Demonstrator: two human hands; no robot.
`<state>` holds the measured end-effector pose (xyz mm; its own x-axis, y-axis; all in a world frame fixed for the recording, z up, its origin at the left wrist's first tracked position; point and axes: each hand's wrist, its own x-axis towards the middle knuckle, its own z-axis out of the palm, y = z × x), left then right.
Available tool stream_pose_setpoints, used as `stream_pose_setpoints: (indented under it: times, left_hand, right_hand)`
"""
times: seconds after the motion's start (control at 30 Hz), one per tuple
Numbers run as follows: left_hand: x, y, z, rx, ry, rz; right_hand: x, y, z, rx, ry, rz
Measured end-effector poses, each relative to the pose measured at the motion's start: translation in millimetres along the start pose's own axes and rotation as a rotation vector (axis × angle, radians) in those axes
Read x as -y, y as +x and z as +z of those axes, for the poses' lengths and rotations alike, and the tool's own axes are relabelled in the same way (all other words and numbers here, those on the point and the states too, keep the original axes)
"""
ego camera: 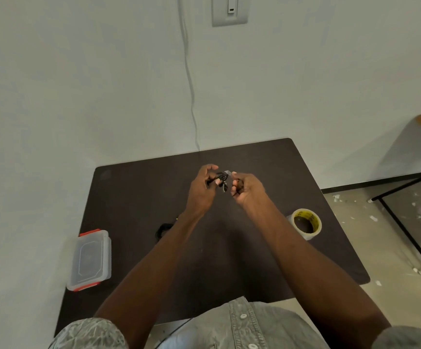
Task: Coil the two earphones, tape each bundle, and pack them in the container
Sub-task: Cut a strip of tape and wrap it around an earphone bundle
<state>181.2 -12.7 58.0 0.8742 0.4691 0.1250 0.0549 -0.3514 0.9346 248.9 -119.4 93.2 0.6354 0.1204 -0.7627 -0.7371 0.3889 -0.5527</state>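
Hands (204, 187) (246, 188) gripping coiled black earphone (222, 178), round tape roll (306, 222) nearby

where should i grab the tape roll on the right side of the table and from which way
Take the tape roll by its outer wall, coming down from above. It lies flat on the dark table with its hole facing up, so a thumb in the hole and fingers on the outside would likely hold well. It stands alone, beside the right forearm, so nothing blocks any side.
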Motion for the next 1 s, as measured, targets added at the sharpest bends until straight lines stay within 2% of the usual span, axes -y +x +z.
stream_pose_setpoints:
  times: [0.07, 0.13, 0.23, 0.33, 0.47, 0.63, 0.7, 0.87, 1.0]
  left_hand:
    - [-2.0, 2.4, -0.2, -0.024, -0.071, -0.092]
    - [-8.7, 6.4, -1.2, -0.017, -0.152, -0.214]
    - [-21.1, 17.0, -4.5, 0.032, -0.22, -0.374]
    - [-29.8, 29.3, -9.4, 0.083, -0.25, -0.497]
    - [-43.6, 41.2, -15.4, 0.172, -0.151, -0.551]
    - [-60.6, 54.8, -20.5, 0.268, 0.255, -0.558]
    - [-67.7, 57.5, -21.8, 0.302, 0.339, -0.554]
    - [-83.2, 62.1, -23.7, 0.249, 0.281, -0.61]
    - [-90.0, 64.6, -21.9, 0.228, 0.204, -0.67]
  right_hand:
    - [2.6, -7.2, -0.3, -0.013, -0.02, -0.124]
    - [2.2, -14.7, -4.0, 0.052, -0.128, -0.363]
    - [-1.3, -22.7, -16.2, 0.107, -0.484, -0.826]
    - [-6.2, -18.1, -25.7, 0.179, -0.726, -1.057]
    - [-13.3, -9.7, -28.3, 0.172, -0.741, -1.09]
    - [-20.3, -8.5, -28.0, 0.153, -0.686, -1.102]
    - [-23.4, -7.5, -27.1, 0.151, -0.727, -1.12]
    - [-32.2, -4.5, -28.0, 0.128, -0.814, -1.176]
    - [-36.3, -5.7, -29.1, 0.069, -0.87, -1.305]
